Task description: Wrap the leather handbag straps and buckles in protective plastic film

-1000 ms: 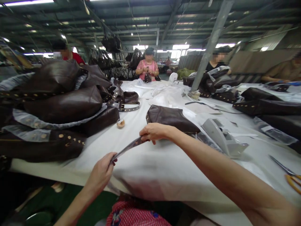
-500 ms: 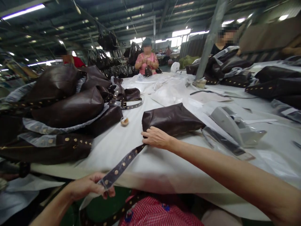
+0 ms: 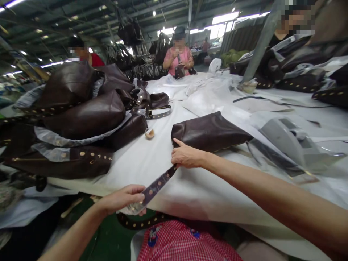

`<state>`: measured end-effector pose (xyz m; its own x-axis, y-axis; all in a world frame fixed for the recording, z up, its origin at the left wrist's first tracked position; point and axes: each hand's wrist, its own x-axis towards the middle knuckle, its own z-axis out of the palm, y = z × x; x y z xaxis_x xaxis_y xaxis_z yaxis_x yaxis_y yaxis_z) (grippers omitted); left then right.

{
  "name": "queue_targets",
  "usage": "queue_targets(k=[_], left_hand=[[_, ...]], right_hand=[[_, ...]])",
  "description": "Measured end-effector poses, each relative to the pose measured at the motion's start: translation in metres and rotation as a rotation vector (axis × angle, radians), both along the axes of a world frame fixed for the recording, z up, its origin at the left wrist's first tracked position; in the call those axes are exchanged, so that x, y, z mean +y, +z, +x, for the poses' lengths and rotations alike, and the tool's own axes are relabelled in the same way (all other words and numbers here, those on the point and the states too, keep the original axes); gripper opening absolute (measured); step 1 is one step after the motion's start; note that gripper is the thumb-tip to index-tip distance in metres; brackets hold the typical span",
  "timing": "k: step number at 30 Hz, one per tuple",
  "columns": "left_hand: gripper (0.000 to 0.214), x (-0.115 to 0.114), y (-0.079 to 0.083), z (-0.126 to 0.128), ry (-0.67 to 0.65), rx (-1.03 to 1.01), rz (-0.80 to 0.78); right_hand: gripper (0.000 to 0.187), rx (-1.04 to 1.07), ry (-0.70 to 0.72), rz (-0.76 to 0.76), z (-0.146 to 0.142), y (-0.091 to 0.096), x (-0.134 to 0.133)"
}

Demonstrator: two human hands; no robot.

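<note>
Dark brown strap (image 3: 158, 185), gold-studded (partly in clear film (image 3: 133, 208)).

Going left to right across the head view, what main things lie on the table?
Frontmost gold-studded dark brown leather bag of the pile, small round clear-and-tan roll, separate dark brown leather bag, grey plastic tape dispenser.
</note>
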<state>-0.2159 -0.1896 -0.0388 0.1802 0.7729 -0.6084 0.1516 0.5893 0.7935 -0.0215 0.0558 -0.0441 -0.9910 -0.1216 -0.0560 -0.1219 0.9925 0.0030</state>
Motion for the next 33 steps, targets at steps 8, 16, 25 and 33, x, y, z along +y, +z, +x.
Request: queue_targets(k=[8, 16, 25, 33], left_hand=[[0.044, 0.029, -0.013, 0.034, 0.007, 0.205, 0.109], [0.043, 0.062, -0.025, 0.056, 0.083, 0.175, 0.128], [0.045, 0.066, -0.032, 0.053, 0.21, 0.193, 0.135], [0.041, 0.09, -0.04, 0.062, 0.276, 0.268, 0.092]], right_hand=[[0.011, -0.066, 0.014, 0.013, 0.002, 0.009, 0.001], [0.006, -0.055, 0.096, 0.043, 0.006, 0.008, 0.003], [0.019, 0.239, -0.103, 0.2, 0.029, 0.009, 0.026], [0.018, 0.164, 0.011, 0.134, 0.003, 0.0, 0.027]])
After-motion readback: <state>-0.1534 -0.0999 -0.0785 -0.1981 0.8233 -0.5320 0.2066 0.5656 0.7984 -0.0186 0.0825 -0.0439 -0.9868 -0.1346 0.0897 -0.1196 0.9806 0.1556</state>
